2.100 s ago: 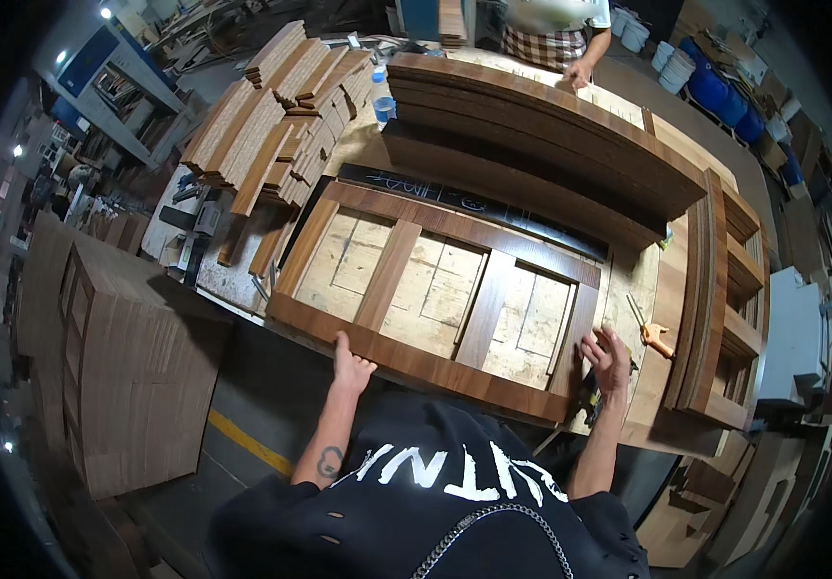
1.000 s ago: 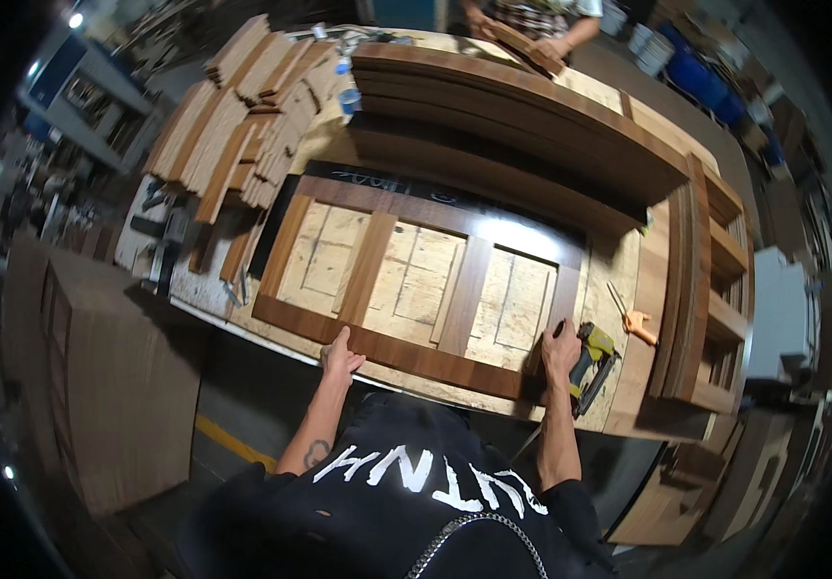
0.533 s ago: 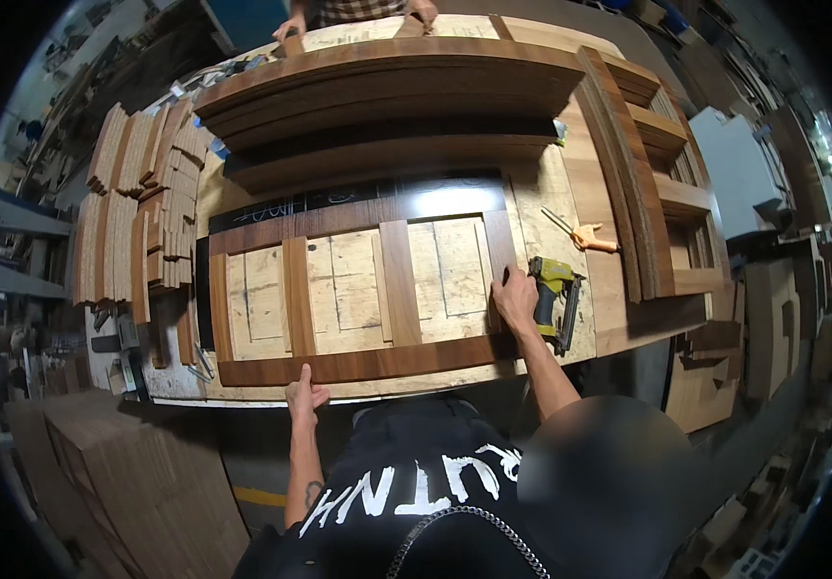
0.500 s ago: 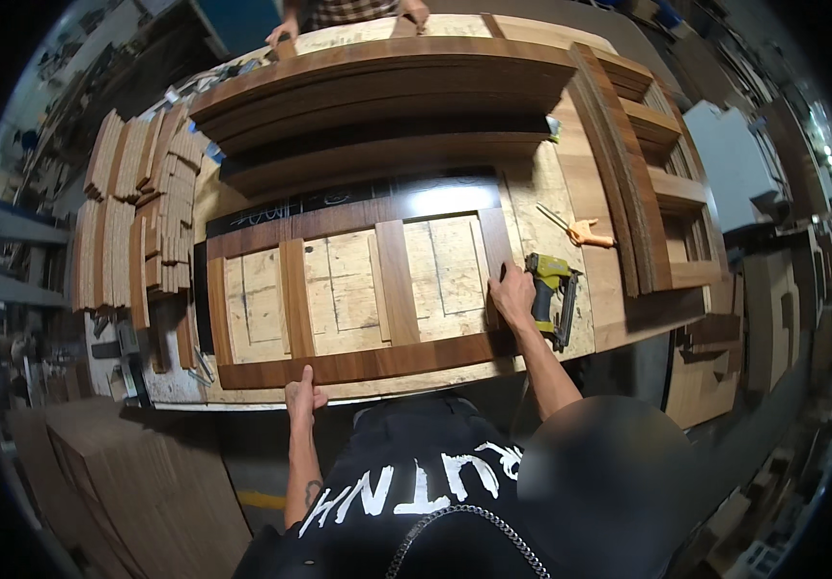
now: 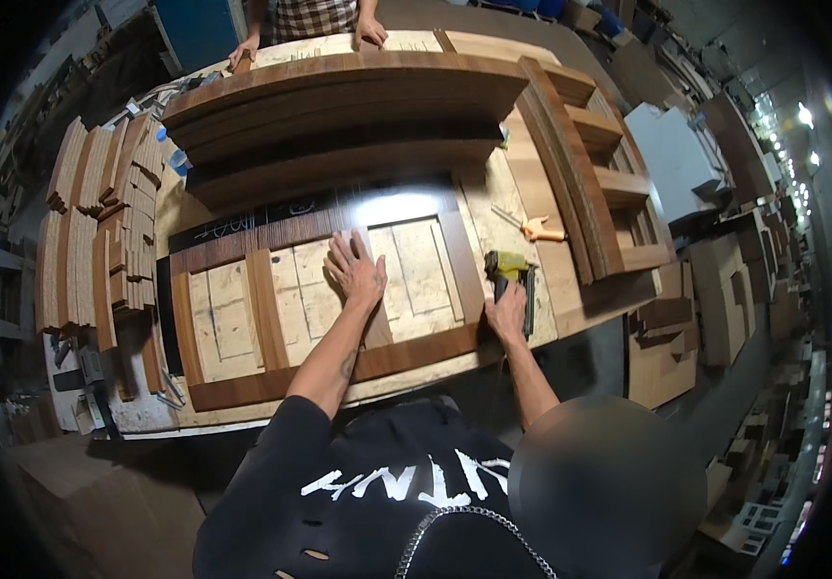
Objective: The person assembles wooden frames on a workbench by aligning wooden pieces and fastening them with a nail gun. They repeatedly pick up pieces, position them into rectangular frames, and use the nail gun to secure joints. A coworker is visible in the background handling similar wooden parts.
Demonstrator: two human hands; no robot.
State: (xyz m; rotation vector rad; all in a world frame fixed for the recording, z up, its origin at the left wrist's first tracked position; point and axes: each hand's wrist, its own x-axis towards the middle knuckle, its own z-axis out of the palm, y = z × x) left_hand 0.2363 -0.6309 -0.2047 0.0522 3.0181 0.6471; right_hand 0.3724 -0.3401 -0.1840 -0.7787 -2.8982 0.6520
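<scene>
A brown wooden frame [image 5: 281, 383] with several upright slats lies flat on the pale worktable. My left hand [image 5: 356, 272] rests open, fingers spread, where a middle slat [image 5: 375, 333] meets the frame's far rail. To the right of the frame, my right hand [image 5: 506, 313] is wrapped round the handle of a yellow-green and black nail gun [image 5: 510, 262]. The nail gun stands on the table beside the frame's right end. Just beyond it lies an orange-handled tool [image 5: 543, 230] with a thin metal end.
Behind the frame stands a stack of long dark boards [image 5: 339, 106]. Piled wood strips [image 5: 83, 241] fill the table's left end. More slatted frames [image 5: 590, 183] stand at the right. Across the table, a co-worker's hands [image 5: 371, 32] touch wood pieces.
My left hand has left the near rail and reached across to the far rail. My right hand has moved from the frame's right end onto the nail gun. The view has shifted.
</scene>
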